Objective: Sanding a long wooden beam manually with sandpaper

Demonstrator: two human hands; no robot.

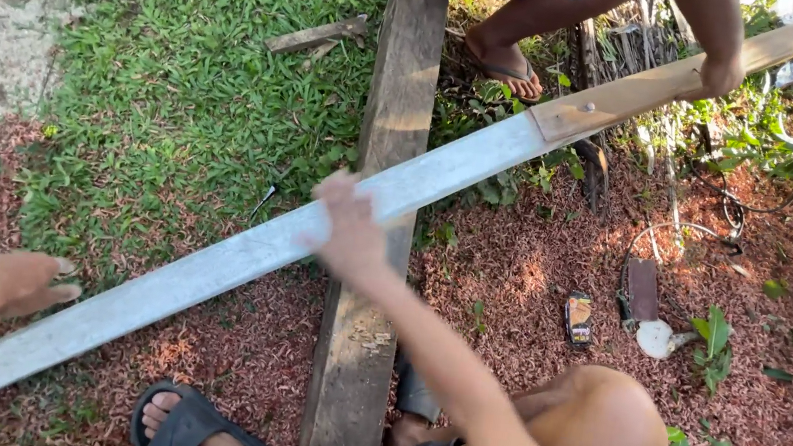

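Reddish mulch [532, 270] and grass [183, 76] outdoors, pale plank [210, 266] across beam [399, 82], hands apart, right hand [347, 232] flat on plank

Bare arms, no sleeves, no gloves, rings or watch on left hand [16, 282] or right hand [352, 233]. Dark shorts w/ a small yellow-green mark at the hem. Knee bare. Left foot in a dark grey rubber slide sandal [180, 425], toes showing.

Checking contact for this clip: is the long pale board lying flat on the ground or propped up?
Propped: the pale board lies across the dark plank, with the right hand on it.
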